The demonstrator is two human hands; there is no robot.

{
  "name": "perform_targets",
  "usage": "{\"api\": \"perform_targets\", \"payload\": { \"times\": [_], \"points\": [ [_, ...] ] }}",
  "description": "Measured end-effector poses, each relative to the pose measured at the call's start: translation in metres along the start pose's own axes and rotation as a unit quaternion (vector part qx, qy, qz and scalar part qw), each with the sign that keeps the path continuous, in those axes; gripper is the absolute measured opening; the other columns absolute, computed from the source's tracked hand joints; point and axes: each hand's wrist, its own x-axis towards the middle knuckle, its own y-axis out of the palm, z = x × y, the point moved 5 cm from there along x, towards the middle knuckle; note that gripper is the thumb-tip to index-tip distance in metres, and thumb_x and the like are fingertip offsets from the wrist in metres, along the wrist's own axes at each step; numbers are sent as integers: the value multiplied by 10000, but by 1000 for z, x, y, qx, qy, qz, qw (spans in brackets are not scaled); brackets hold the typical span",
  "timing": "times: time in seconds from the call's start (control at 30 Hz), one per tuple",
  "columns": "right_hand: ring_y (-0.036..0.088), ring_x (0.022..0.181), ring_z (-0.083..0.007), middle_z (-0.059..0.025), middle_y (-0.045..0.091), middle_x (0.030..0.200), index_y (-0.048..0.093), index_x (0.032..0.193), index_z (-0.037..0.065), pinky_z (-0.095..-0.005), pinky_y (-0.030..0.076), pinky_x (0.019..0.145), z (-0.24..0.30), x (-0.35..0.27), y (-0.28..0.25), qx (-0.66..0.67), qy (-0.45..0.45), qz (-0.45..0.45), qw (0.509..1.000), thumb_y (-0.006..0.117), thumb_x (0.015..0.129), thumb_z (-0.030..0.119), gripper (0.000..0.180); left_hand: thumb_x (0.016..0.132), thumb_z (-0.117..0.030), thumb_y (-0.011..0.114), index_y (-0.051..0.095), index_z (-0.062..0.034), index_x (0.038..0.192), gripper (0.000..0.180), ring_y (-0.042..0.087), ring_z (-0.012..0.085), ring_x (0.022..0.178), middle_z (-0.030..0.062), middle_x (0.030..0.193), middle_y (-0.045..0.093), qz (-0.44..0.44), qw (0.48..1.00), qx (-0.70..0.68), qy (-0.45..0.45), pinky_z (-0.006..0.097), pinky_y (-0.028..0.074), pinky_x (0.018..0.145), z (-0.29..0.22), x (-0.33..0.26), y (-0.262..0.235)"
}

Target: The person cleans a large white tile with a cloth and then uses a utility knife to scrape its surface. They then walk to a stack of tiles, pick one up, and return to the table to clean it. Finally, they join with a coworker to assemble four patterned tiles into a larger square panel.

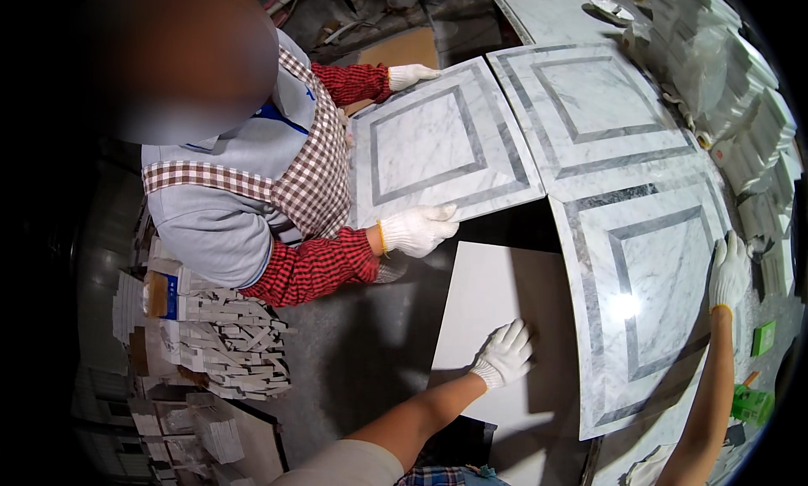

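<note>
Near marble panel [673, 276]: lies right of the left hand [505, 355], under the right hand [729, 271]. Long axis looks to run away from the wearer; lens bends the edges.

Right hand nearer: fingers together along the panel's right edge; can't tell if they grip it. Left hand well short of the left edge, over a white board [480, 292]; fingers loosely curled, slightly apart, clamped on nothing visible.

Far panel [602, 99] sits just beyond, with a narrow seam between. Co-worker's two gloved hands [418, 231] hold a third panel [425, 145] at its left, near the far panel's edge.

Room: dark gap below the third panel, floor [345, 360] leftward. Right side tight: white stacks [762, 175], green container [752, 404].
</note>
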Motion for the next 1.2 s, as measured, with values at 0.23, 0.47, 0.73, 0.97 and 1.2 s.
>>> {"api": "perform_targets", "payload": {
  "times": [0.23, 0.47, 0.73, 0.97, 1.2],
  "points": [
    [492, 1315, -358, -140, 558, 1406, 560, 1388, 98, -416, 405, 1085, -4, -1, 11, 5, 3, 0, 1000, 429, 1045, 410, 482, 716, -407, 739, 650, -29, 1205, 625, 494, 362, 1253, 177, 1265, 581, 3, 1000, 12, 2, 466, 434, 1024, 0, 1, 1],
    [470, 1340, -368, -148, 553, 1411, 552, 1400, 103, -425, 394, 1098, -1, 0, 8, 2, -1, -1, 1000, 419, 1047, 414, 489, 729, -394, 729, 653, -32, 1198, 597, 494, 366, 1257, 178, 1260, 583, 5, 1000, 26, -2, 466, 434, 1027, 2, -1, 12],
    [496, 1316, -351, -153, 555, 1411, 546, 1403, 98, -424, 403, 1085, -2, 0, 8, 14, 6, 25, 1000, 421, 1045, 414, 494, 725, -378, 728, 666, -30, 1165, 565, 511, 353, 1227, 174, 1210, 594, -17, 1000, 1, 5, 463, 444, 1009, 1, -3, 7],
    [516, 1293, -347, -145, 562, 1403, 555, 1390, 98, -420, 410, 1076, -5, -2, 11, 0, -10, 0, 1000, 434, 1043, 399, 475, 729, -382, 731, 643, -29, 1208, 602, 511, 339, 1217, 157, 1206, 588, -15, 1000, 1, 0, 456, 445, 1006, 1, -1, 1],
    [540, 1255, -341, -144, 573, 1386, 567, 1376, 100, -423, 430, 1048, -2, -2, 9, 7, -10, -11, 1000, 440, 1038, 400, 469, 732, -396, 731, 638, -32, 1213, 610, 511, 336, 1210, 153, 1208, 588, -10, 1000, 3, -2, 446, 446, 1001, 2, -1, 1]
  ]
}}
